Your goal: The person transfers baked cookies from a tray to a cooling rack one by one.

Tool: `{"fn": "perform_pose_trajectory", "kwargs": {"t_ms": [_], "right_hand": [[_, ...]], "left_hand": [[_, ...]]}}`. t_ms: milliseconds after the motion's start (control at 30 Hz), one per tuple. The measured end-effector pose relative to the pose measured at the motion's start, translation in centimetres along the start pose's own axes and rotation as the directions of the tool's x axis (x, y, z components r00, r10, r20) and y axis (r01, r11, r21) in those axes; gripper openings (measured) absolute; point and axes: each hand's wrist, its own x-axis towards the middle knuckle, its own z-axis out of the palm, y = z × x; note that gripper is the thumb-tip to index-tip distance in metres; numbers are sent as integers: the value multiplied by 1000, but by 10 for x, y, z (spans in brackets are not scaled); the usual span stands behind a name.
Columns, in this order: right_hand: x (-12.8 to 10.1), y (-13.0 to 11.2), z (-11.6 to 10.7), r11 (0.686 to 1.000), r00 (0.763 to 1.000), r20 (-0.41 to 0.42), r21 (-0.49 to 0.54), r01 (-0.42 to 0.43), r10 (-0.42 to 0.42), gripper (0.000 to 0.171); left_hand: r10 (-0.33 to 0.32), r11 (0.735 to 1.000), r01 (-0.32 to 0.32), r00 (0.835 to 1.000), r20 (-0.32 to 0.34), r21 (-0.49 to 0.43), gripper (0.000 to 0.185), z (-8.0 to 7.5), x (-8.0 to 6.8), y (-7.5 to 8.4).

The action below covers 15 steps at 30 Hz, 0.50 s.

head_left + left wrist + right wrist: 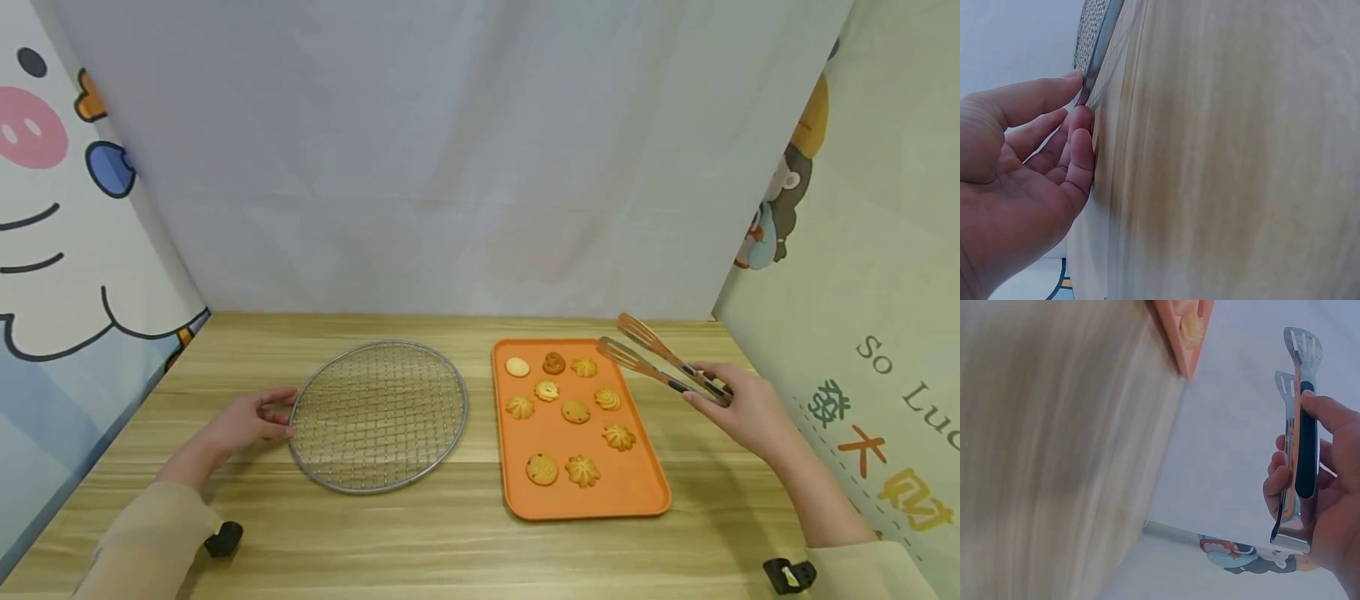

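Observation:
On the left of the table lies a round wire rack (378,417) with a metal rim. My left hand (251,421) holds the rack's left edge, thumb and fingertips at the rim (1094,69), the other fingers (1082,150) curled low by the tabletop. My right hand (738,408) grips metal food tongs (663,362) with dark handle grips (1305,444) and slotted ends. The tongs' arms stand apart, with nothing between them, over the back right of an orange tray (517,496). Several cookies lie on the tray, among them a flower-shaped cookie (582,472) and a round cookie (575,411).
The wooden table (360,542) ends at a pale cloth backdrop (420,167). Printed side panels stand left and right, the right panel (862,333) close beside my right hand. A strip of tabletop separates the rack from the tray.

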Motion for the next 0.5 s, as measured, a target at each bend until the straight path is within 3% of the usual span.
{"fn": "perform_pose_trajectory", "kwargs": {"t_ms": [500], "right_hand": [[10, -33, 3, 989, 989, 13, -25, 148, -148, 37]], "left_hand": [[-36, 999, 36, 999, 22, -6, 76, 0, 3, 2]]}}
